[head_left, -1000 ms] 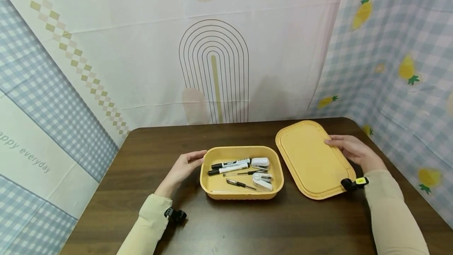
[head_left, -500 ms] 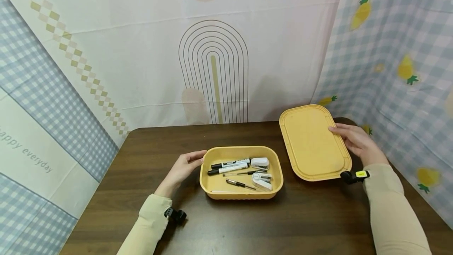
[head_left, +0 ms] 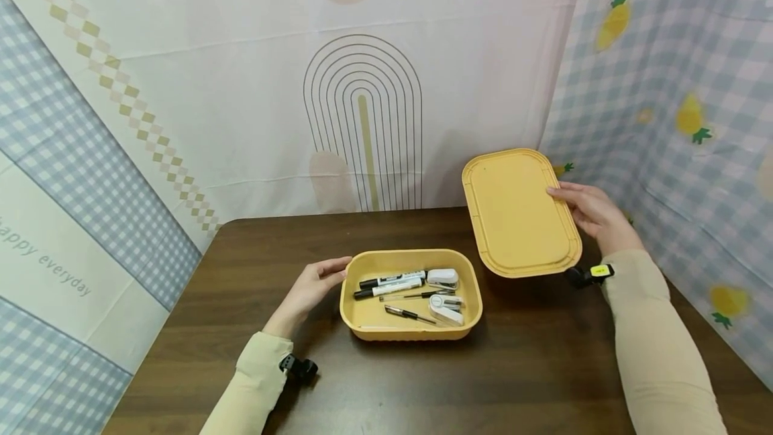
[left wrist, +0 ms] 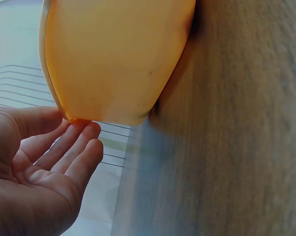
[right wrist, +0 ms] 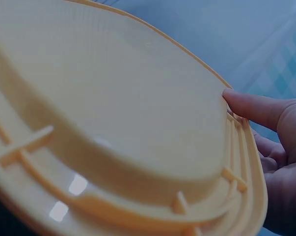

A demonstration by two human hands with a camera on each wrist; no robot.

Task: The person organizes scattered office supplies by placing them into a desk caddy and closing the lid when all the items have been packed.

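A yellow plastic box [head_left: 413,335] stands uncovered on the table. Inside lie two black-capped markers [head_left: 389,288], two slim pens [head_left: 410,315] and two small white staplers [head_left: 445,310]. My left hand [head_left: 309,291] touches the box's left end; in the left wrist view its thumb and loosely extended fingers [left wrist: 71,157] meet the outer wall near the rim. My right hand [head_left: 594,217] holds the yellow lid [head_left: 521,217] by its right edge, tilted up behind and right of the box. Its thumb lies on the ribbed face, the other fingers partly hidden behind the lid.
The dark wooden table [head_left: 386,388] extends in front of and left of the box. A patterned cloth [head_left: 266,86] hangs behind the table, and a checked cloth [head_left: 652,119] closes off the right side. Each wrist carries a small black camera [head_left: 298,368].
My right hand has raised the lid away from the table and carried it up, back and slightly left, turning it more upright. The left hand and the box have stayed in place.
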